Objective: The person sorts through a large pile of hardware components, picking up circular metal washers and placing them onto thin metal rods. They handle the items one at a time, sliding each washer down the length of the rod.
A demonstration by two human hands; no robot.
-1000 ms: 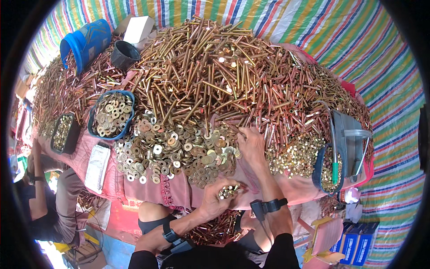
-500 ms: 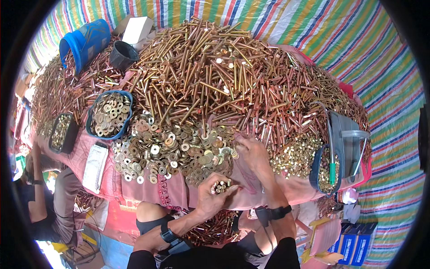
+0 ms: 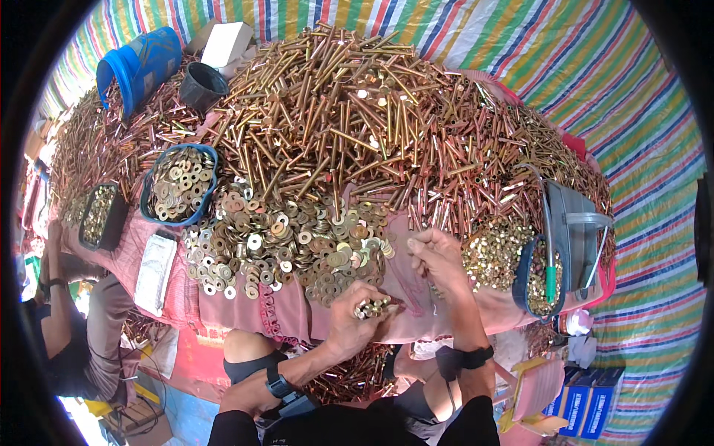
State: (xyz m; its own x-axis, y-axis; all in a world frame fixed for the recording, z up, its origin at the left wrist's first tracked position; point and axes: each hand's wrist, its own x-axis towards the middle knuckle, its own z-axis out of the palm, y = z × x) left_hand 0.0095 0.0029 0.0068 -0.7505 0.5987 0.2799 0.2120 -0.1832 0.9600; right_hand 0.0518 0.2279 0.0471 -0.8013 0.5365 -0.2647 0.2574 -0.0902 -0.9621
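My left hand [image 3: 351, 318] is wrapped round a bundle of bolts [image 3: 370, 308], their bright ends pointing up at the near edge of the cloth. Just beyond it spreads a heap of flat washers [image 3: 282, 241]. My right hand [image 3: 437, 256] hovers above the pink cloth between the washers and a pile of small brass-coloured nuts [image 3: 497, 251]. Its fingers are curled together, and anything in them is too small to make out. Behind both hands rises a large mound of long, yellowish-copper bolts [image 3: 335, 111].
A blue tub of washers [image 3: 146, 178] and a dark tray of nuts [image 3: 117, 227] stand left. On the right, a dark blue container [image 3: 523, 286] of nuts adjoins a grey bin [image 3: 569, 204]. A blue bucket [image 3: 145, 70] lies tipped at far left. Another person's arm [image 3: 58, 260] shows at left.
My right hand has moved right, away from the washers' edge toward the nuts, and its fingers have curled in. My left hand stays near its place with the bolts, tilted slightly.
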